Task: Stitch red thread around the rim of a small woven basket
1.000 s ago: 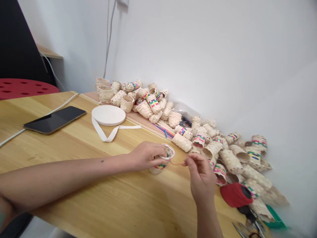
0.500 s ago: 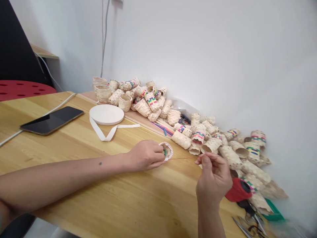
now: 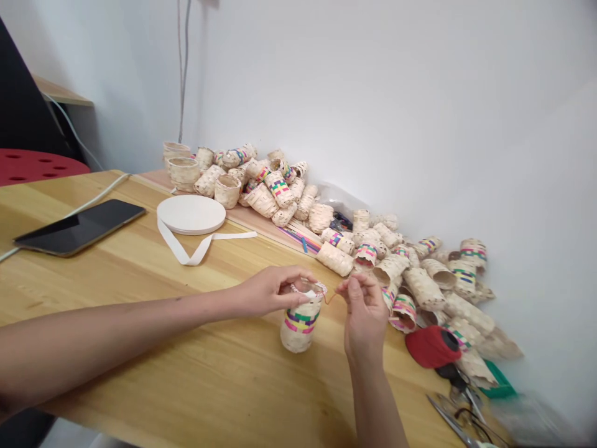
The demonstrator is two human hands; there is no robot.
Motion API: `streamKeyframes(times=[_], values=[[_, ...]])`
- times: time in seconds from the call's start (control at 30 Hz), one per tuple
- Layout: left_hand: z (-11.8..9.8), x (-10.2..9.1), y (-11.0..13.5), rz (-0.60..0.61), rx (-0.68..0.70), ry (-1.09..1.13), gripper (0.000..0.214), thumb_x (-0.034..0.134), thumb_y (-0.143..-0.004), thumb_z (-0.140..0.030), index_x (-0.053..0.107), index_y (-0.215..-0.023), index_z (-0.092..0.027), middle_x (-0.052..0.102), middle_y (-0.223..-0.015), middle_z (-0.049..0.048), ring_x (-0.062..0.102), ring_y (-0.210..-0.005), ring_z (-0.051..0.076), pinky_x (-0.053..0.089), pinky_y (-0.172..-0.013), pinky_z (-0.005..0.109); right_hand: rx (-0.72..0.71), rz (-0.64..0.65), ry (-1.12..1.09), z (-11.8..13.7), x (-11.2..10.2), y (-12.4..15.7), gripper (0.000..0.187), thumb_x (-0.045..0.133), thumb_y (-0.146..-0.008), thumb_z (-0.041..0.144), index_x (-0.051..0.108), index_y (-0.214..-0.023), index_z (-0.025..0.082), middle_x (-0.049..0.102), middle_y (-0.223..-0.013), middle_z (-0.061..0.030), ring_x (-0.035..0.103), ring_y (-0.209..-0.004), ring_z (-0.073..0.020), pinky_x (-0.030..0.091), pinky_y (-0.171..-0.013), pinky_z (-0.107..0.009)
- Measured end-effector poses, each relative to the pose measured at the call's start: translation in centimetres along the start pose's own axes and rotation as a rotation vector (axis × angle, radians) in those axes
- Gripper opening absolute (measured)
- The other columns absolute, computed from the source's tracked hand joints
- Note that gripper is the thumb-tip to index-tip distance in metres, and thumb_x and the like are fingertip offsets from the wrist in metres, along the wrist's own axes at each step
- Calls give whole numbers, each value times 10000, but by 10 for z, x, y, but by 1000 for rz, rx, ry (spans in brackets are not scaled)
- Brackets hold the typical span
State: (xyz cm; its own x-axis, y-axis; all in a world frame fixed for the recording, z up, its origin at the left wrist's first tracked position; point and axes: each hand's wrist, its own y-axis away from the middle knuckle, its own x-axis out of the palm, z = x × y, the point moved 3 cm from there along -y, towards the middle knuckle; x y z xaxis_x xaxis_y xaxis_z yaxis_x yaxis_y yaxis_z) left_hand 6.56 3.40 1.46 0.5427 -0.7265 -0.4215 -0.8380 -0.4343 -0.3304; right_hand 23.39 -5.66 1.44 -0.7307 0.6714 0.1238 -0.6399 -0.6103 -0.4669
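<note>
A small woven basket [image 3: 301,333] with green, purple and pink bands stands upright on the wooden table. My left hand [image 3: 275,290] grips its rim, thumb at the near side and fingers over the far side. Stitching in red and white runs along that rim. From its right side a slack reddish thread [image 3: 330,300] leads to my right hand [image 3: 366,305], whose fingers are pinched around the thread's end. Whether a needle is between those fingertips is too small to tell.
Behind lies a long pile of woven baskets [image 3: 334,258] against the wall. A roll of white ribbon [image 3: 191,214] and a phone [image 3: 81,227] are at the left. Toward the right are a red spool-like object [image 3: 431,346], scissors [image 3: 450,418] and a green tray [image 3: 500,381].
The basket has turned from mouth-toward-me to upright, showing its coloured bands. My right hand has come closer to it, and the taut thread has gone slack.
</note>
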Motion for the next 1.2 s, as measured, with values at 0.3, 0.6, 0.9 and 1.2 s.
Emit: streamKeyframes(times=[0.3, 0.6, 0.9, 1.2], values=[[-7, -6, -1, 111, 90, -112, 362, 522, -908, -323, 557, -1241, -185, 626, -821, 18, 546, -711, 126, 395, -618, 192, 40, 70, 61, -2, 14, 14, 229, 661, -791, 364, 585, -887, 169, 636, -704, 1, 613, -676, -133, 500, -673, -282], [2, -8, -6, 47, 26, -23, 253, 525, -890, -309, 681, -890, -109, 653, -809, 38, 572, -750, 135, 432, -679, 209, 85, 12, 201, -9, -5, -5, 363, 651, -776, 406, 559, -1038, 171, 600, -695, 18, 601, -627, -150, 533, -627, -324], [-3, -16, -6, -78, 8, -30, 172, 671, -784, -255, 678, -905, -133, 681, -835, 22, 587, -766, 129, 426, -652, 195, -334, 308, 659, 19, 0, 2, 267, 494, -914, 330, 654, -1087, 205, 671, -1103, -94, 623, -977, -217, 536, -759, -359], [-18, -18, -1, 7, 277, -180, 208, 719, -780, -297, 592, -854, -151, 649, -822, 15, 578, -753, 124, 410, -698, 218, -415, 744, 601, 25, 10, 8, 209, 504, -938, 264, 676, -1057, 252, 660, -1145, -73, 600, -1093, -205, 501, -902, -378]])
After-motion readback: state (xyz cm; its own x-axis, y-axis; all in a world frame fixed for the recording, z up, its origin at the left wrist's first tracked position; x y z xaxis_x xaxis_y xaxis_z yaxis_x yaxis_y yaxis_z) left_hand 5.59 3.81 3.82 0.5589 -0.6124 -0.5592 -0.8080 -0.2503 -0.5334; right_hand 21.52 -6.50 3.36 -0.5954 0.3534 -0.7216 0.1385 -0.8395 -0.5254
